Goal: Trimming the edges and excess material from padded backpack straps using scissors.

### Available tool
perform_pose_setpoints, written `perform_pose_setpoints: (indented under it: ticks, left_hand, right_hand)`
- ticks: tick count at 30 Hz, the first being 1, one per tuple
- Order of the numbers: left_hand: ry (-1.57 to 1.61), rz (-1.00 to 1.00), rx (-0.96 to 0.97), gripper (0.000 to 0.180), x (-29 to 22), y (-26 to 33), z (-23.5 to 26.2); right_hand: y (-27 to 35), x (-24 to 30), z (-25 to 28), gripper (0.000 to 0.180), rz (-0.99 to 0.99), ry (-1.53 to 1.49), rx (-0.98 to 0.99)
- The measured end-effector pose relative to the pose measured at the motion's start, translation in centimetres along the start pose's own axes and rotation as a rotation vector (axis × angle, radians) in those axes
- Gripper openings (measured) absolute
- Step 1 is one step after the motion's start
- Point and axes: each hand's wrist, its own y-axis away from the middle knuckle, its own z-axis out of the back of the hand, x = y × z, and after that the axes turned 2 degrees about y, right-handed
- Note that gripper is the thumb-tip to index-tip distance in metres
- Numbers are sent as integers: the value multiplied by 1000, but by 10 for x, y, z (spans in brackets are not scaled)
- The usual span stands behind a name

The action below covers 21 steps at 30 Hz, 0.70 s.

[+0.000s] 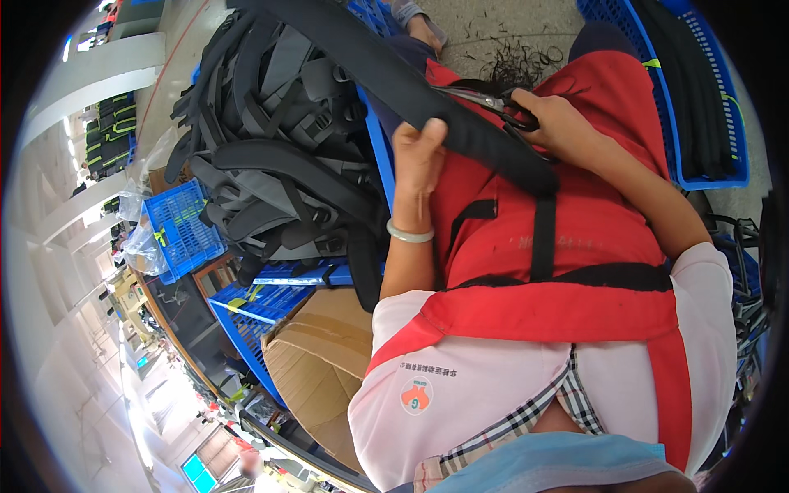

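A long black padded strap (362,70) runs slantwise over my lap, from the top of the picture down to its rounded end with a narrow webbing strip (544,238). My left hand (419,152) grips this padded strap near its middle, thumb on top. In my right hand (559,123) is a pair of scissors (485,100) with dark handles. The blades reach behind the far edge of the padded strap, and their tips are partly hidden. Under both hands spreads a red apron (608,189).
To the left lies a heap of black and grey padded straps (279,140) over blue crates. A blue basket (690,164) at the far right holds black padded pieces (686,82). Dark thread scraps (522,62) litter the floor ahead. A cardboard box (320,345) stands at my left side.
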Motion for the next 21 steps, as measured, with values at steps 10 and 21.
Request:
perform_pose_setpoints:
  ticks: [10,21]
  left_hand:
    - [25,2,63,21,-35,-31,-1]
    - [14,-91,38,21,-23,-21,-16]
  right_hand:
    - [-5,-6,5,31,21,0,32]
    - [1,16,32,50,17,-93,134]
